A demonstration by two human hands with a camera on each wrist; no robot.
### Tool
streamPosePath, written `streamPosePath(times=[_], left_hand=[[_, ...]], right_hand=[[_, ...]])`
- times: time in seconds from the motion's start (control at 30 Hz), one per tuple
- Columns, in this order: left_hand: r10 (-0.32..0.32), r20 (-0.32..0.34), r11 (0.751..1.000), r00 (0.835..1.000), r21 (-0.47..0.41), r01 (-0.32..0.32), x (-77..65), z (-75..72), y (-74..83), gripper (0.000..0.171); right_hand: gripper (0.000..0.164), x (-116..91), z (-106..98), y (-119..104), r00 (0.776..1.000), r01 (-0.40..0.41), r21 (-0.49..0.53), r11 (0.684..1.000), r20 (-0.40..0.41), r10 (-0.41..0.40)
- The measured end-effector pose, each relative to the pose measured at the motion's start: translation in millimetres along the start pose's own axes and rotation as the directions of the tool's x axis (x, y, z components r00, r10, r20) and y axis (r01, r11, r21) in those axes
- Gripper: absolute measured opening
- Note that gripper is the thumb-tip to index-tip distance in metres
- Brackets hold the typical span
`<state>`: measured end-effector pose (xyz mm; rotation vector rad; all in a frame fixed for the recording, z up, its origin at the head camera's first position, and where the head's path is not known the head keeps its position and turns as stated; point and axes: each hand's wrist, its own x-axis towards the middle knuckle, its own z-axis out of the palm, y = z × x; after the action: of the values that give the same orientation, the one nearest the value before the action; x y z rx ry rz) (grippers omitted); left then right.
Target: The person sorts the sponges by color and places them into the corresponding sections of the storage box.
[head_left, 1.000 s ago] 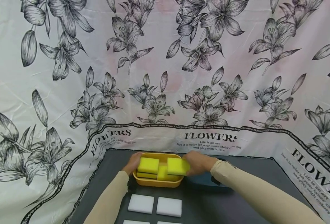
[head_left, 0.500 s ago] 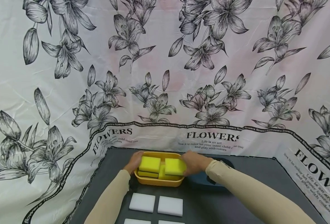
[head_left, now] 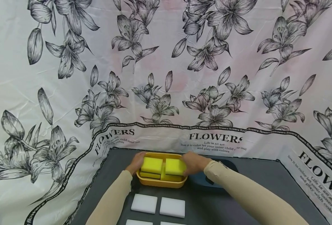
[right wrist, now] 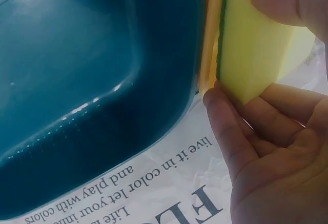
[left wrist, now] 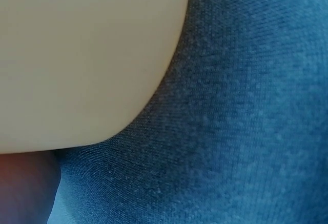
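Note:
In the head view my left hand grips the left rim of a yellow plastic tub. The left wrist view shows mostly a smooth beige surface, with a sliver of hand at the lower left. My right hand pinches a yellow sponge at the tub's right side. Seen from the right wrist, this sponge has a green scouring layer and sits between thumb and fingers. Another yellow sponge lies stacked on more sponges in the tub's left half.
A dark blue tub stands right of the yellow one, partly behind my right forearm; its inside shows in the right wrist view. White blocks lie in rows on the dark grey table. Flower-printed cloth hangs behind.
My right hand has moved slightly left, bringing its sponge further in over the tub, closer to the left stack. The left hand has kept its place at the rim.

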<state>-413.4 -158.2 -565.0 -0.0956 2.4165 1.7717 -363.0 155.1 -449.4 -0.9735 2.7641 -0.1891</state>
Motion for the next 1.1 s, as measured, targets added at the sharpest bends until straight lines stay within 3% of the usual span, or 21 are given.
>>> streamPosePath(times=[0.27, 0.5, 0.83, 1.1], left_hand=[[0.009, 0.010, 1.000, 1.000, 0.015, -0.009, -1.6, 0.1, 1.0, 0.050], [0.041, 0.012, 0.998, 0.999, 0.050, -0.042, 0.4, -0.4, -1.2, 0.050], [0.005, 0.003, 0.999, 1.000, 0.052, -0.005, 0.7, 1.2, 0.4, 0.052], [0.030, 0.013, 0.998, 0.999, 0.057, -0.030, -2.1, -1.1, 1.8, 0.053]], right_hand=[[0.036, 8.3, 3.9, -2.2, 0.999, -0.042, 0.029, 0.999, 0.025, 0.041], [0.035, 14.2, 10.8, -3.4, 0.996, -0.087, -0.004, 0.996, 0.031, 0.087], [0.032, 21.7, 23.0, -6.2, 0.995, -0.092, -0.043, 0.995, 0.033, 0.093], [0.036, 26.7, 26.9, -6.3, 0.990, -0.129, -0.077, 0.989, 0.042, 0.133]])
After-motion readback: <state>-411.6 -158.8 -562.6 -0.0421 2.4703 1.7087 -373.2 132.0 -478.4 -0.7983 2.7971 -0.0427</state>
